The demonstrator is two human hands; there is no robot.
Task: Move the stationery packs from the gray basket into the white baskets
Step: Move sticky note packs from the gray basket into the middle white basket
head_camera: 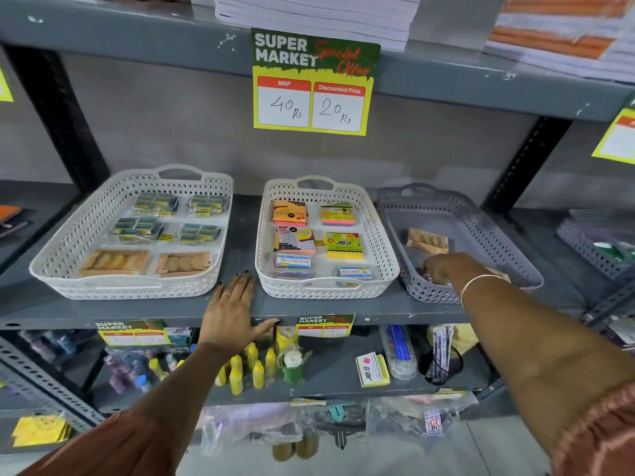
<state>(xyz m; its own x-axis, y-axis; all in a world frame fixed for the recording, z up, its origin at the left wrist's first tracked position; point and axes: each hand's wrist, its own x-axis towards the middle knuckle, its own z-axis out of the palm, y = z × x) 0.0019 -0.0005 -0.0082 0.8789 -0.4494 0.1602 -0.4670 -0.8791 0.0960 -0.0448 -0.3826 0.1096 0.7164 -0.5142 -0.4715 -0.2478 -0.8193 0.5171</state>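
Left of the flat left hand [229, 312] sits a wide white perforated plastic basket [62, 255] holding six packs: four clear packs of blue-and-yellow boxes [156, 204] in two rows and, nearest the shelf edge, two tan packs of round pieces [115, 262]. The left hand lies open, palm down, fingers spread on the grey metal shelf [237, 235], in the gap between the two white baskets. Just right of it stands a narrower white perforated plastic basket [381, 245] with six packs as well: four bright sticky-note pads [289, 213] in orange, pink and yellow, and two small clear boxes [292, 265] at the front. Further right, the right hand [443, 269] reaches into the grey perforated plastic basket [477, 218], fingers curled down over something at its front; whether it grips is unclear. Just beyond that hand lies one tan pack [427, 240], still in the grey basket.
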